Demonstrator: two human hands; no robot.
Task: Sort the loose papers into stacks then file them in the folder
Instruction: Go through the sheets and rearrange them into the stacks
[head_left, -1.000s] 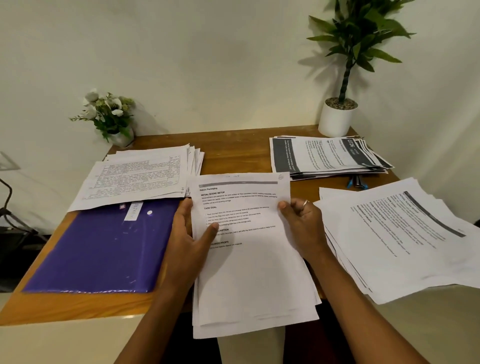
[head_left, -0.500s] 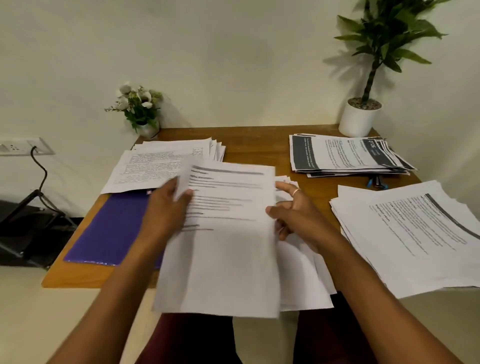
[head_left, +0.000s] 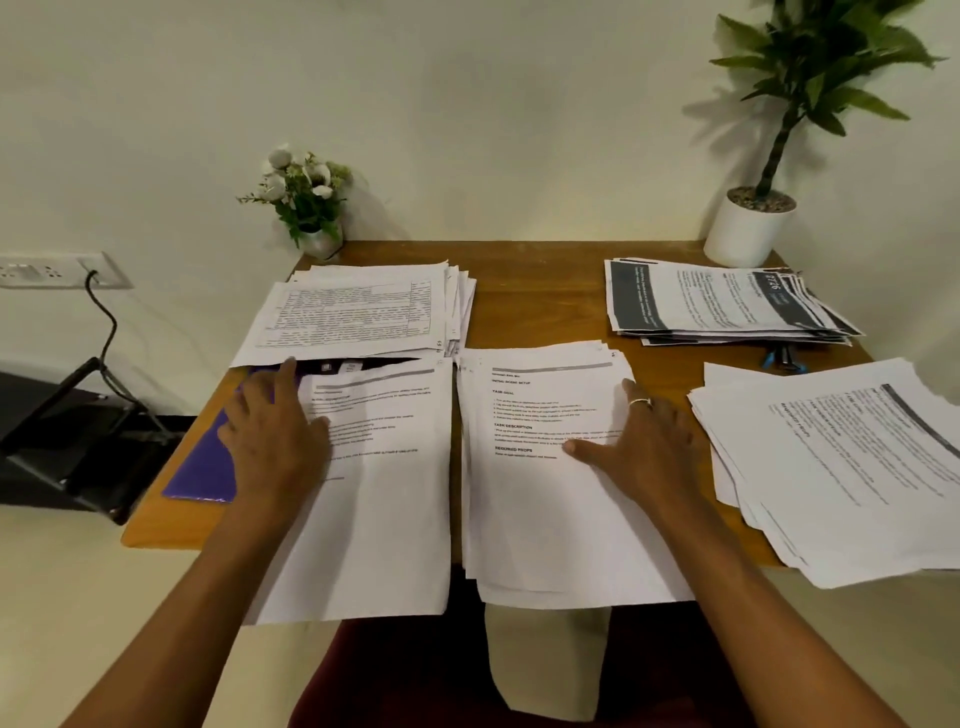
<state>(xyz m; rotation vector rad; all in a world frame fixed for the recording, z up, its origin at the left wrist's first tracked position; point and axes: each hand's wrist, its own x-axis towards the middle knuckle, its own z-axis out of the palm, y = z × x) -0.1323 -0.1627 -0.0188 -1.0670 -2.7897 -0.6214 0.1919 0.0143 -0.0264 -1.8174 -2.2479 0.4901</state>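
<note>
A single printed sheet (head_left: 384, 499) lies on top of the purple folder (head_left: 208, 467) at the front left of the wooden table (head_left: 535, 291). My left hand (head_left: 272, 436) rests flat on the sheet's left edge, fingers straight. Beside it, a stack of similar sheets (head_left: 550, 519) lies at the front middle, and my right hand (head_left: 644, 441) presses flat on its right side. Three more stacks sit around: table-printed pages (head_left: 358, 306) at the back left, dark-banded pages (head_left: 727, 306) at the back right, and a fanned pile (head_left: 841, 467) at the right.
A small white flower pot (head_left: 311, 208) stands at the back left corner and a tall potted plant (head_left: 753, 223) at the back right. A blue pen (head_left: 782, 358) peeks out under the dark-banded stack. A black stand and a wall socket are left of the table.
My left hand carried the top sheet off the middle stack leftward and laid it on the purple folder. My right hand let go and now lies flat on the middle stack.
</note>
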